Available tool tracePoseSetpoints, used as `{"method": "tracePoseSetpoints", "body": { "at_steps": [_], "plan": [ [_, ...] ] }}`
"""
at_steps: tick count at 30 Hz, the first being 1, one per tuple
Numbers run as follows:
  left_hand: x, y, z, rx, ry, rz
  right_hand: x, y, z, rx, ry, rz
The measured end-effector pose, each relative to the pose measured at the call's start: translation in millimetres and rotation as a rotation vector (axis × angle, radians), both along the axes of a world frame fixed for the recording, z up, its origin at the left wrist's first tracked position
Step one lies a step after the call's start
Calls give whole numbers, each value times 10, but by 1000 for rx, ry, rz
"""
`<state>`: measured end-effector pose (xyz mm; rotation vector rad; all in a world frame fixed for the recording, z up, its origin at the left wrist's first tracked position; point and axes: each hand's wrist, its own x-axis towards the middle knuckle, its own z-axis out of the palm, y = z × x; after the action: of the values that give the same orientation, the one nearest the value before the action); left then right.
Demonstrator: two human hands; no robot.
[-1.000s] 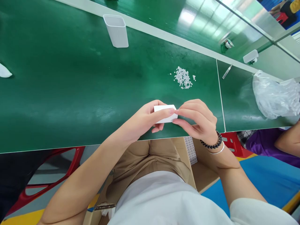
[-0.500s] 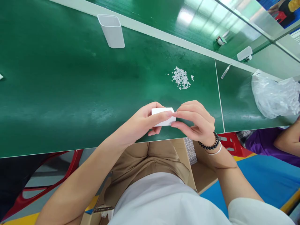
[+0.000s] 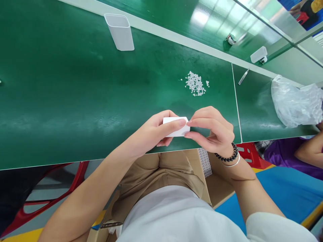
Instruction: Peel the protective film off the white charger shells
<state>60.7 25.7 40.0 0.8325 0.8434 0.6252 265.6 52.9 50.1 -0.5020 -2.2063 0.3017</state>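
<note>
A small white rectangular piece, smooth like plastic, is held above the near edge of the green table. My left hand wraps round it, with the thumb lying along its top face. At its right end, my right hand has thumb and fingertips closed on the corners; whether a tiny part sits between them is hidden. Beyond my hands a loose pile of small clear plastic bits lies on the table.
A tall white open container stands at the back left. A pen-like tool and a clear plastic bag lie to the right, near a person's arm. Below the table edge is an open cardboard box.
My right hand has shifted very slightly to the right, its fingertips still on the white piece's end. The grip of my left hand looks nearly the same.
</note>
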Motion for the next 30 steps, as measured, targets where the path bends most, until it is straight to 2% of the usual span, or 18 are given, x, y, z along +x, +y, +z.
{"method": "tracePoseSetpoints", "body": {
  "at_steps": [12,15,21,30],
  "plan": [
    [-13,-13,8,0,7,-6,6,-1,-1,28,-6,30],
    [-14,-9,7,-6,-2,-17,12,-3,9,-14,-13,42],
    [-17,8,15,-17,-19,-37,37,-4,57,-193,-70,105],
    [-18,1,4,-25,-53,-6,7,-49,51,-238,-32,59]
  ]
}}
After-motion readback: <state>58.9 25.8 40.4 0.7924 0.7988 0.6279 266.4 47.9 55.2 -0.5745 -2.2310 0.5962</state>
